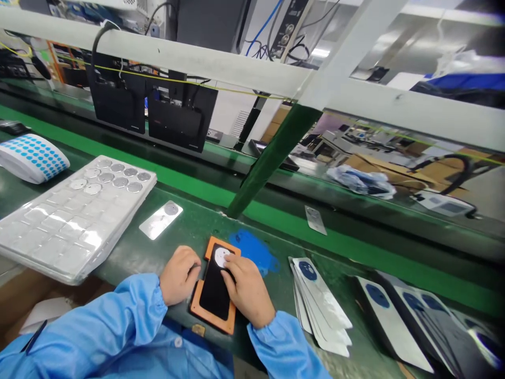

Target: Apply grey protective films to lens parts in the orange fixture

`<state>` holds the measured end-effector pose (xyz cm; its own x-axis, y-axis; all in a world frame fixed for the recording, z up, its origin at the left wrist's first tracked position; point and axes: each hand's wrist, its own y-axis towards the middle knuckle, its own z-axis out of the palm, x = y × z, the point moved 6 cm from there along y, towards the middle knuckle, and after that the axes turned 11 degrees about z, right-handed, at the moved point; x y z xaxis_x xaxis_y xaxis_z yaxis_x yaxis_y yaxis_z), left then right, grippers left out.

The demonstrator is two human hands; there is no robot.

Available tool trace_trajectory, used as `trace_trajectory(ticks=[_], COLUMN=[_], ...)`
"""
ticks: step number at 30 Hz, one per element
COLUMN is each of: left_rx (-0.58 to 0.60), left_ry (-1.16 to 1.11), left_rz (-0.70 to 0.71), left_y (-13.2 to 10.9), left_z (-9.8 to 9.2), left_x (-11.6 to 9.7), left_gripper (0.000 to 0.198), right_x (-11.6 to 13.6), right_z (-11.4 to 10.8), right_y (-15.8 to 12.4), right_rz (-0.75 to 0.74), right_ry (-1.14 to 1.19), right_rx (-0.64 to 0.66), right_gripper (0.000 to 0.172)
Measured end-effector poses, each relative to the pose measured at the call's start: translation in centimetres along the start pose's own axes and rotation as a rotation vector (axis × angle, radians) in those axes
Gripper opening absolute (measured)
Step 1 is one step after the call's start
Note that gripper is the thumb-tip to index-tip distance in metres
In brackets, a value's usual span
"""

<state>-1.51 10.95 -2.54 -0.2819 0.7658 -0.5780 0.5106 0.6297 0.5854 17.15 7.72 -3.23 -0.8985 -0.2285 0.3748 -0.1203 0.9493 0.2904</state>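
In the middle of the bench lies an orange fixture (225, 324) with a black phone-shaped panel (215, 292) in it. At the panel's far end is a white round disc (221, 257) with small dark holes. My right hand (249, 288) lies over the panel's right side, its fingers bent together onto the disc's edge and the thumb lower on the panel. My left hand (179, 276) is closed at the fixture's left side, fingers curled. What it holds, if anything, is hidden. Left of the fixture lies a silver plate (160, 222) with a round mark.
A clear plastic tray (67, 226) with several round discs stands left, beside a strip of blue dots (33, 155). Fanned pale plates (321, 305) and a row of dark-edged panels (394, 321) lie right. A green post (272, 158) rises behind the fixture.
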Motion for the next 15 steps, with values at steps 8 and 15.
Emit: trace_trajectory(ticks=[8, 15], left_rx=[0.009, 0.256], left_ry=[0.054, 0.21], left_rz=[0.035, 0.109], left_y=[0.6, 3.8], left_z=[0.0, 3.9], left_x=[-0.8, -1.1], left_gripper=[0.012, 0.032], right_x=[0.8, 0.1], right_z=[0.5, -0.4], right_y=[-0.1, -0.6], right_rz=[0.063, 0.172], right_ry=[-0.091, 0.068], right_rx=[0.053, 0.105], right_gripper=[0.027, 0.035])
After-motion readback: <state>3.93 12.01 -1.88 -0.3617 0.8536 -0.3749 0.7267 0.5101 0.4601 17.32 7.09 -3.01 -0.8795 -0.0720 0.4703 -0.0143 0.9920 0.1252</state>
